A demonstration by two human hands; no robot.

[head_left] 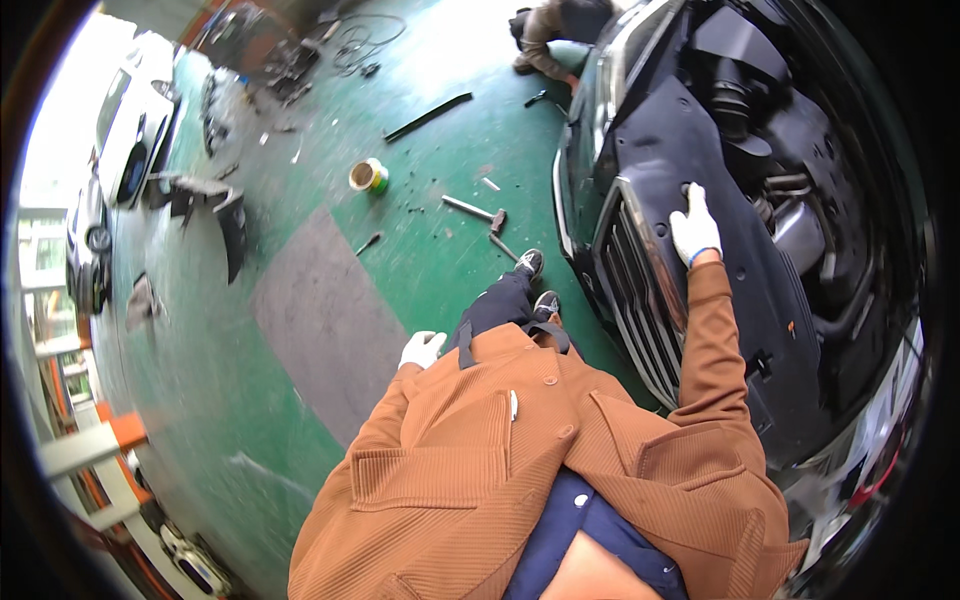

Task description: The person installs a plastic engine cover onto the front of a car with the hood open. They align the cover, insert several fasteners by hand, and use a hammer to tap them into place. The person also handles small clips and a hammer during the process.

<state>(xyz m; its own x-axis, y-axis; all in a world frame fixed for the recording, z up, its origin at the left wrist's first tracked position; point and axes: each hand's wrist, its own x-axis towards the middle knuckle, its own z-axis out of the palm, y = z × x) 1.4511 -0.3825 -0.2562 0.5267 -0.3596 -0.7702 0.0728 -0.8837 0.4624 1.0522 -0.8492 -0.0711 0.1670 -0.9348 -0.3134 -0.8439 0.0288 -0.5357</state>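
Panel (742, 285) is seated at right, just behind the grille (640, 300); light, flat fingertip pressure is judged best. Left to right: near the mat (325, 310), left hand (423, 349) is loosely half-opened, apparently empty; panel is touched by right hand (697, 230), partly opened, nothing seen gripped.

Looks like smooth, low-sheen plastic across the black cover panel (765, 318), glossy and chrome-like on the grille trim (657, 267). Reads as soft matt cloth on the right white glove (695, 228) and left white glove (423, 349), and as ribbed fabric over the brown jacket (440, 430). Shines smooth on the green floor (245, 410), looks dull on the grey mat (330, 315), gleams metallic on the hammer (480, 212).
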